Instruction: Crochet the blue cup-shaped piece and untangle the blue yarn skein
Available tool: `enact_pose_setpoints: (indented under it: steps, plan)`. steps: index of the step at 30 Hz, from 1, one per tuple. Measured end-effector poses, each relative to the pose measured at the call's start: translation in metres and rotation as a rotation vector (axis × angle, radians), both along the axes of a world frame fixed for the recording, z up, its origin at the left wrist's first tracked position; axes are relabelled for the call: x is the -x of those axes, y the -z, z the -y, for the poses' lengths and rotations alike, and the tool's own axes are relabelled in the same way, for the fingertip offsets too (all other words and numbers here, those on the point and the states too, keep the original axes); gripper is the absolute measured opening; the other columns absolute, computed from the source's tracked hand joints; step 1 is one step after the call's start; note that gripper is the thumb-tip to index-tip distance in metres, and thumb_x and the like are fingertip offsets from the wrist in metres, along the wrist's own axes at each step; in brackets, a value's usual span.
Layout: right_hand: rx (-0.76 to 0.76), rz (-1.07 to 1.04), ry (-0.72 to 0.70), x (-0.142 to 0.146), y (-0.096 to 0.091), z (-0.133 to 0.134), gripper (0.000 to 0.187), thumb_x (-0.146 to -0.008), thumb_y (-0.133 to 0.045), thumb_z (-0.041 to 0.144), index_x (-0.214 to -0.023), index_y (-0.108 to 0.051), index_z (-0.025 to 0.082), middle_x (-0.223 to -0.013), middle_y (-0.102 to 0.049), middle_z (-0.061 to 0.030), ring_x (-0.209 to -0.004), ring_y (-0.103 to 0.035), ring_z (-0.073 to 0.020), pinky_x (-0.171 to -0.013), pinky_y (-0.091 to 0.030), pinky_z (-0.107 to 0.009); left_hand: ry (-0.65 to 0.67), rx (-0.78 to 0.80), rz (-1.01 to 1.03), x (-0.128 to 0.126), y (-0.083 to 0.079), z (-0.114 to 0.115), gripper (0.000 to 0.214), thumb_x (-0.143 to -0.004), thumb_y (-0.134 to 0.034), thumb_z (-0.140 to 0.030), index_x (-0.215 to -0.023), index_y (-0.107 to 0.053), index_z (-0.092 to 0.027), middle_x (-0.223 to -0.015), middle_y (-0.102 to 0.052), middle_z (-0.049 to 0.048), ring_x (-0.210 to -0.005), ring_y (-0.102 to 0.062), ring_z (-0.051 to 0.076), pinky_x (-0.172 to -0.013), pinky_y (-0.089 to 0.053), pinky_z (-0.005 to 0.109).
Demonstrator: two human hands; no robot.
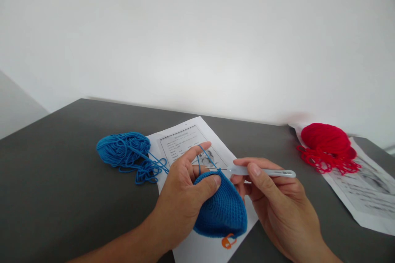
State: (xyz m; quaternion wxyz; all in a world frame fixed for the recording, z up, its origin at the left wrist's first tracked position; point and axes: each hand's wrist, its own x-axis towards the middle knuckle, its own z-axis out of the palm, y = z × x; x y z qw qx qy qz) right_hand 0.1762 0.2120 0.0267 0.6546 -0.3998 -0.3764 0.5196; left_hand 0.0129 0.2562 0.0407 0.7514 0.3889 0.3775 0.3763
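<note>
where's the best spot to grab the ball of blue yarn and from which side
Take the ball of blue yarn around its rounded main body, coming from above or from its left. Loose loops and the strand to the left hand trail off its right side, so a grip there would snag them. The dark table on its left looks bare.

Craft desk: grey table [61, 181], bare white wall [197, 28], yarn, printed sheets.

Matt grey table [61, 181], woolly blue crochet piece [224, 209]
</note>
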Motion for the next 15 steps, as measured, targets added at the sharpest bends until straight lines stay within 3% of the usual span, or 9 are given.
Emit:
enact_pose_setpoints:
  steps: [8, 15]
  plan:
    - [-0.028, 0.011, 0.001, -0.003, -0.005, 0.0, 0.014, -0.091, -0.078, 0.033, -0.091, -0.084, 0.02, -0.07, -0.077, -0.0051, -0.054, -0.069, -0.0126, -0.049, -0.061, -0.02, 0.029, 0.033, 0.059, 0.0, -0.002, 0.001, 0.093, -0.072, -0.085, -0.022, -0.153, -0.039, -0.012, -0.058, -0.06, -0.0086, -0.048, -0.045, 0.007, -0.048, -0.033, 0.018]
    - [-0.058, 0.068, 0.033, -0.011, -0.009, -0.001, 0.016, -0.088, -0.08, 0.033, -0.088, -0.083, 0.018, -0.069, -0.076, -0.0062, -0.049, -0.068, -0.014, -0.044, -0.058, -0.021, 0.032, 0.043, 0.021, 0.001, 0.0, -0.001, 0.092, -0.072, -0.085, -0.024, -0.152, -0.042, -0.014, -0.061, -0.06, -0.0072, -0.05, -0.045, 0.007, -0.049, -0.033, 0.018]
